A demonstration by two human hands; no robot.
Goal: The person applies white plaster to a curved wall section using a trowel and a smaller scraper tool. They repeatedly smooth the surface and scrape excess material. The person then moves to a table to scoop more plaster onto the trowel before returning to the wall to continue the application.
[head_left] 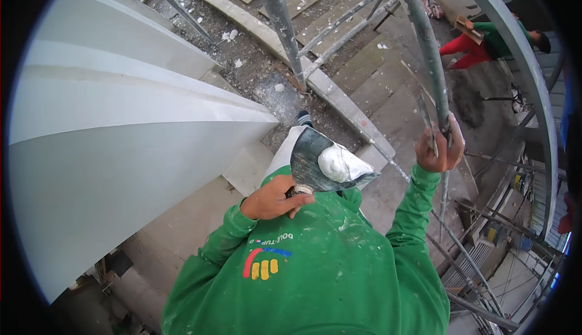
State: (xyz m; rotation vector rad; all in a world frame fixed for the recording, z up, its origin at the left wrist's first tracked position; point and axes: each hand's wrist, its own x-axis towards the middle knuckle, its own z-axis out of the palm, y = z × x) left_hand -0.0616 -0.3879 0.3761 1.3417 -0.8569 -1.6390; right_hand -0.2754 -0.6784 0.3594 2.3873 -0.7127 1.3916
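Observation:
In front of my chest, my left hand [274, 199] is closed round the short handle of a plaster hawk. The hawk's dark, scuffed plate [305, 160] bears a rounded heap of white putty [344, 164]. Out to the right, my right hand [441, 147] wraps round a grey upright scaffold pole [431, 56]. The same hand also holds a thin, flat metal blade [426, 115], which sticks up beside the pole; its handle is hidden by the fingers.
A pale stepped wall [139, 129] fills the left. Other scaffold tubes [277, 20] stand ahead, with a curved metal bar [533, 62] at right. Far below lies paved ground [376, 68] with a concrete kerb [330, 95]. Another person [494, 41] in green and red stands down there.

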